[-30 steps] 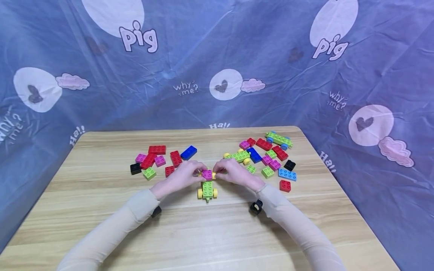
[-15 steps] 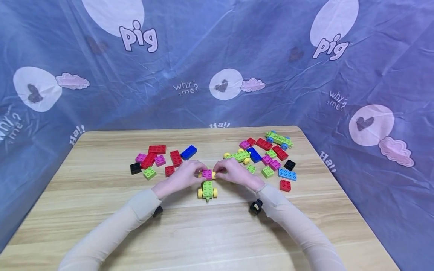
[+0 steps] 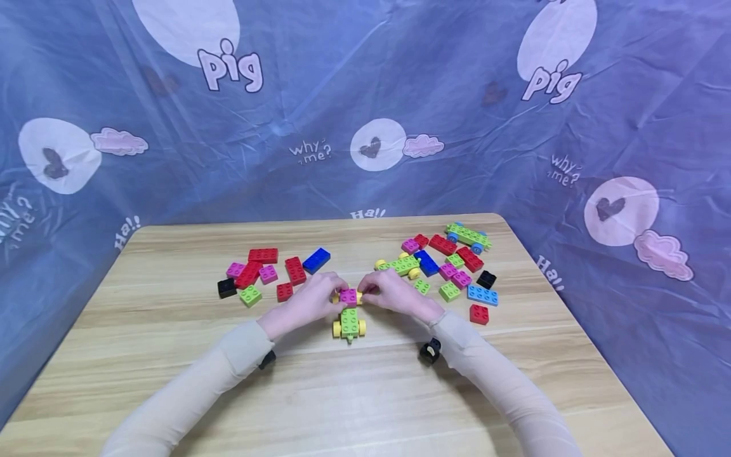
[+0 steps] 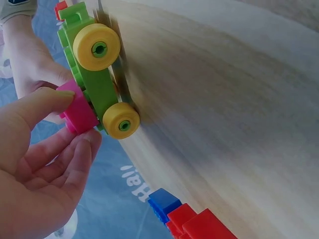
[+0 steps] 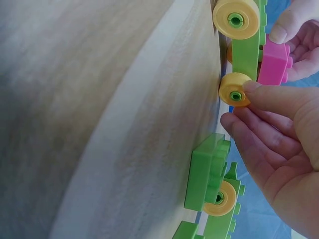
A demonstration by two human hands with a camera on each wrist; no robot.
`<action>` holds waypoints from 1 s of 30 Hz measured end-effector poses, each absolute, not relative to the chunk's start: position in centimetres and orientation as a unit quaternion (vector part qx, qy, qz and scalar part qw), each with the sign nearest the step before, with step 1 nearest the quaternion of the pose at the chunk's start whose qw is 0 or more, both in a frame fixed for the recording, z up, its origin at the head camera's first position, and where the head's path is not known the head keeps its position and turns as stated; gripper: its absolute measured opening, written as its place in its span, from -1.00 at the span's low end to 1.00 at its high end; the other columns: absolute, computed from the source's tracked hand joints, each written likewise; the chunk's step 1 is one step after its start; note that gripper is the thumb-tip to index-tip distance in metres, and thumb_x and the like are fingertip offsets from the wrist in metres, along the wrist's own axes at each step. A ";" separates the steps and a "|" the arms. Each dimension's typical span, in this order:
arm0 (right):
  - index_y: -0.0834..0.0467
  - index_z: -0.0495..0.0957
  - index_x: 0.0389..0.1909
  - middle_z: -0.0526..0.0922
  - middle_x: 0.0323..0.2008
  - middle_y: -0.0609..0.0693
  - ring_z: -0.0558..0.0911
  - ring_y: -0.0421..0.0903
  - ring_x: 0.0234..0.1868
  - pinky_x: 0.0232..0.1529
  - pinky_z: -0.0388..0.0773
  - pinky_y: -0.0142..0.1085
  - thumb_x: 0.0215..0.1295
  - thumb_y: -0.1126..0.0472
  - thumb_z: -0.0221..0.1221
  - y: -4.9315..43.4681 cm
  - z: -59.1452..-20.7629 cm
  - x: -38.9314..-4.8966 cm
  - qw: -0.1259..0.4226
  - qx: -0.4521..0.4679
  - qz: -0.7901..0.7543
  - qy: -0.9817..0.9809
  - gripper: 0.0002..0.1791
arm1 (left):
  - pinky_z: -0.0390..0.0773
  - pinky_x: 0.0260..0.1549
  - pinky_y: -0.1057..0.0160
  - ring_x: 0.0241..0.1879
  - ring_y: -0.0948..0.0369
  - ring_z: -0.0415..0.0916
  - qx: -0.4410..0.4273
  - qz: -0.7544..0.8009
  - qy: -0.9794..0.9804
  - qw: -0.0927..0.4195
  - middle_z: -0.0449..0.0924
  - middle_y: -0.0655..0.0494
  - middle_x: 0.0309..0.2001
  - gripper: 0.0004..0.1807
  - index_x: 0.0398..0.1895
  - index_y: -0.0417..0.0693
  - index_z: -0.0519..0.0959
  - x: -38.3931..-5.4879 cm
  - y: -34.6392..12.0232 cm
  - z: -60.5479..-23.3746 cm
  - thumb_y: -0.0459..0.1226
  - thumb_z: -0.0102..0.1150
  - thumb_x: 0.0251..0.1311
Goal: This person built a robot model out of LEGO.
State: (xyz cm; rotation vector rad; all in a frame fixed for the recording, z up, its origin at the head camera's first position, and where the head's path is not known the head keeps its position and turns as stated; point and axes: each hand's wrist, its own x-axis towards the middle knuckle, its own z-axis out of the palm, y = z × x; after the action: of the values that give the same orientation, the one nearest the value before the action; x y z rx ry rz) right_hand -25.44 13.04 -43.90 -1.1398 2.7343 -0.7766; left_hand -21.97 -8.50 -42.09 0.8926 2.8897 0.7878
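Brick [image 4: 82, 112], pink, sits clamped between the left fingers [image 4: 83, 152]; right fingers [image 5: 249, 144] pinch a yellow wheel [image 5: 228, 91].

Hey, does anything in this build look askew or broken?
The pink brick pinched by the left hand looks slightly tilted on the green wheeled base: the right wrist view shows a gap along one edge, so it may not be fully seated. No damage shows.

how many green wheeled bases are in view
3: the front base under the pink brick, another yellow-wheeled base just beyond the right hand, and a blue-wheeled base at back right.
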 end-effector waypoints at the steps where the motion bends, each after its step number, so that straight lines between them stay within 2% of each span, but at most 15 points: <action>1: 0.15 0.70 -0.17 0.79 -0.23 0.02 0.72 -0.16 -0.22 -0.11 0.64 -0.46 0.17 0.28 0.36 13.0 -43.9 -25.4 0.039 -0.373 -0.253 0.892 -0.81 | 0.54 -0.38 0.43 -0.37 0.25 0.51 0.289 0.251 0.924 0.004 0.69 0.02 -0.24 -0.69 -0.11 -0.16 0.69 -21.9 -8.5 -42.1 -0.29 0.44 0.05; 7: 0.17 0.70 -0.18 0.78 -0.23 0.04 0.72 -0.15 -0.22 -0.10 0.65 -0.46 0.15 0.29 0.37 13.0 -43.7 -25.4 0.028 -0.378 -0.250 0.891 -0.80 | 0.56 -0.37 0.42 -0.35 0.22 0.55 0.328 0.220 0.918 -0.044 0.68 0.03 -0.28 -0.71 -0.14 -0.20 0.69 -21.5 -8.5 -42.2 -0.30 0.43 0.05; 14: 0.18 0.69 -0.20 0.78 -0.25 0.04 0.71 -0.17 -0.26 -0.14 0.65 -0.49 0.14 0.30 0.38 12.9 -43.7 -25.3 0.029 -0.377 -0.257 0.889 -0.80 | 0.62 -0.31 0.36 -0.30 0.19 0.59 0.336 0.213 0.916 -0.057 0.69 0.01 -0.26 -0.71 -0.11 -0.21 0.68 -21.3 -8.7 -42.3 -0.30 0.43 0.09; 18: 0.18 0.68 -0.20 0.78 -0.26 0.03 0.70 -0.18 -0.26 -0.16 0.63 -0.51 0.13 0.30 0.38 12.9 -43.8 -25.3 0.034 -0.371 -0.260 0.891 -0.80 | 0.65 -0.27 0.33 -0.26 0.17 0.61 0.331 0.209 0.919 -0.049 0.69 -0.02 -0.22 -0.68 -0.08 -0.22 0.68 -21.3 -8.7 -42.3 -0.30 0.42 0.09; 24: 0.18 0.68 -0.21 0.77 -0.27 0.03 0.70 -0.18 -0.26 -0.15 0.64 -0.51 0.13 0.31 0.38 12.8 -43.9 -25.3 0.034 -0.370 -0.258 0.892 -0.81 | 0.65 -0.19 0.28 -0.19 0.14 0.62 0.306 0.235 0.923 0.000 0.71 -0.04 -0.15 -0.66 -0.04 -0.22 0.67 -21.6 -8.7 -42.0 -0.23 0.37 0.15; 30: 0.16 0.68 -0.22 0.77 -0.27 0.01 0.70 -0.18 -0.26 -0.15 0.63 -0.50 0.12 0.30 0.38 12.9 -43.8 -25.3 0.030 -0.376 -0.254 0.891 -0.81 | 0.62 -0.22 0.34 -0.19 0.13 0.64 0.299 0.273 0.914 0.009 0.73 0.00 -0.18 -0.70 -0.07 -0.14 0.71 -21.9 -8.6 -42.1 -0.29 0.41 0.10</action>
State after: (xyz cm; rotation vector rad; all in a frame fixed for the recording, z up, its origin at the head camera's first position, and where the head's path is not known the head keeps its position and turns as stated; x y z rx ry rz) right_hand -25.30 12.91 -43.83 -1.1594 2.7464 -0.7829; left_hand -21.92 -8.59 -42.09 0.9339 2.8551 0.8541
